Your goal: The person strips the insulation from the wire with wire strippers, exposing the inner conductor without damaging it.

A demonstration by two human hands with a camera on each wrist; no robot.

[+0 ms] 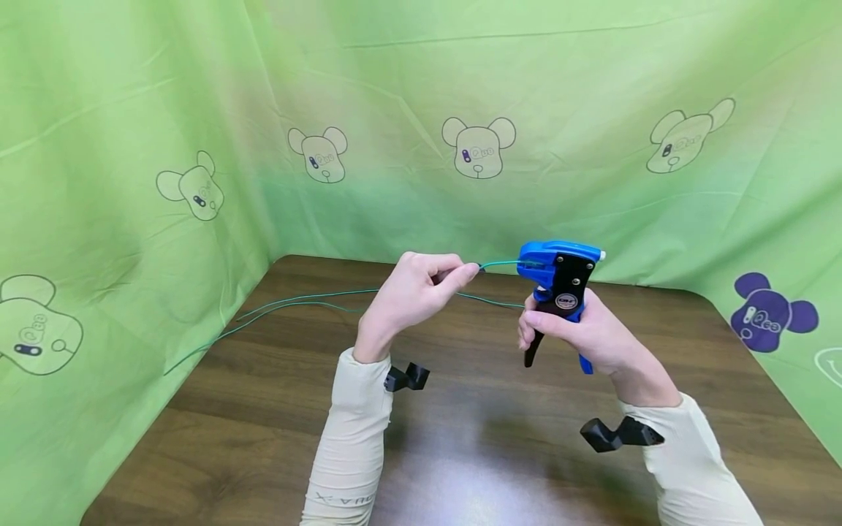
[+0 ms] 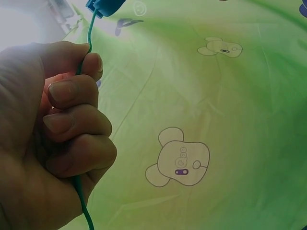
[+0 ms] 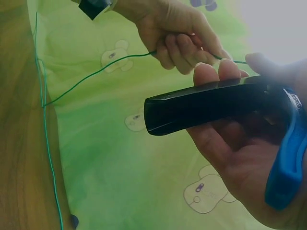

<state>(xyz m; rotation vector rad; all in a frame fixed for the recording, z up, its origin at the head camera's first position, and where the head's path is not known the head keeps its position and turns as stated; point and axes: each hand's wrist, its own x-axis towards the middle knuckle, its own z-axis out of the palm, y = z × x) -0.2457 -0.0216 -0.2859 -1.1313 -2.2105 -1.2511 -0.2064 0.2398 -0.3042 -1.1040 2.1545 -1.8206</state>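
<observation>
In the head view my left hand (image 1: 421, 288) pinches a thin green wire (image 1: 501, 263) between thumb and forefinger. The left wrist view shows the other fingers curled, with the wire (image 2: 84, 211) running through the fist and out below. My right hand (image 1: 601, 336) grips a blue and black wire stripper (image 1: 562, 281) by its handles, above the table. The wire's end enters the blue jaws on the tool's left side. From the right wrist view, the black handle (image 3: 192, 105) and blue handle (image 3: 285, 177) stand apart, with fingers around the black one.
More green wire (image 1: 263, 307) trails across the brown wooden table (image 1: 263, 438) and past its left edge. Green cloth (image 1: 408, 80) printed with bear heads hangs behind and on both sides. Black wrist mounts (image 1: 408, 377) sit on the pale sleeves (image 1: 351, 446).
</observation>
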